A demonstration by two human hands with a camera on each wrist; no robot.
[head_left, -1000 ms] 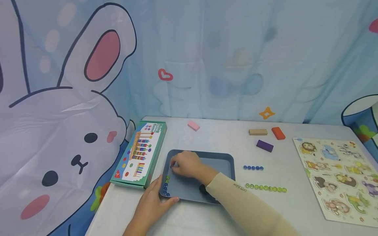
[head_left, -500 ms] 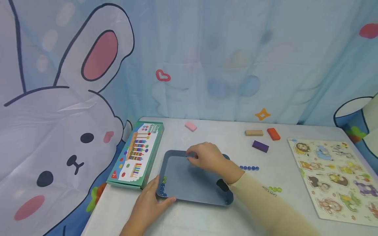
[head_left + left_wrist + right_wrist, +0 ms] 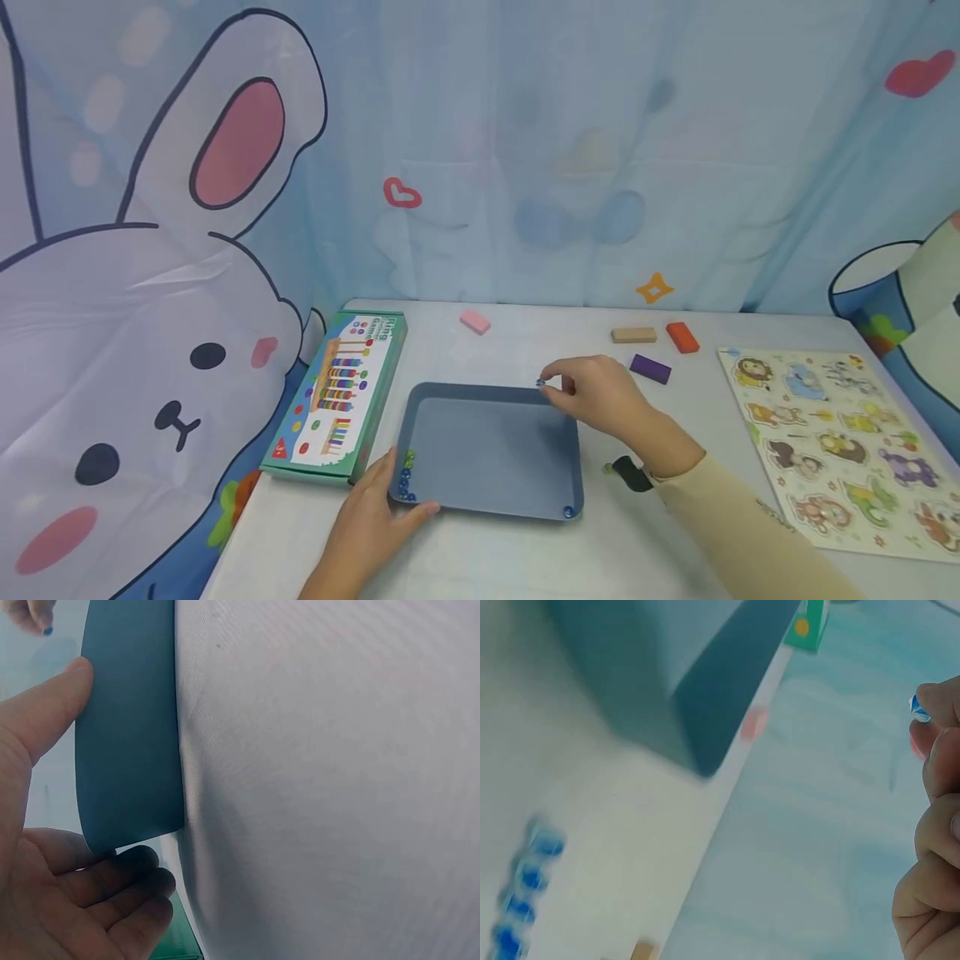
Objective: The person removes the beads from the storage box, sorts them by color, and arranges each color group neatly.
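A blue-grey tray (image 3: 487, 450) lies on the table in front of me. My left hand (image 3: 386, 504) grips its front left corner, the thumb (image 3: 45, 712) along the edge and the fingers (image 3: 105, 896) curled by the corner. Several green and blue beads (image 3: 407, 479) sit in that corner. One blue bead (image 3: 567, 511) sits in the front right corner. Over the tray's far right corner my right hand (image 3: 551, 385) pinches a small blue bead (image 3: 540, 382) (image 3: 919, 709) between thumb and fingertips (image 3: 941, 742).
A ring game box (image 3: 337, 396) lies left of the tray. Pink (image 3: 474, 322), tan (image 3: 633, 335), orange (image 3: 682, 337) and purple (image 3: 650, 368) blocks lie at the back. An animal puzzle board (image 3: 832, 442) is at the right. A row of blue beads (image 3: 525, 892) lies on the table.
My right hand has moved from the tray's left side to its far right corner, carrying a blue bead. The left hand has stayed on the tray's corner.
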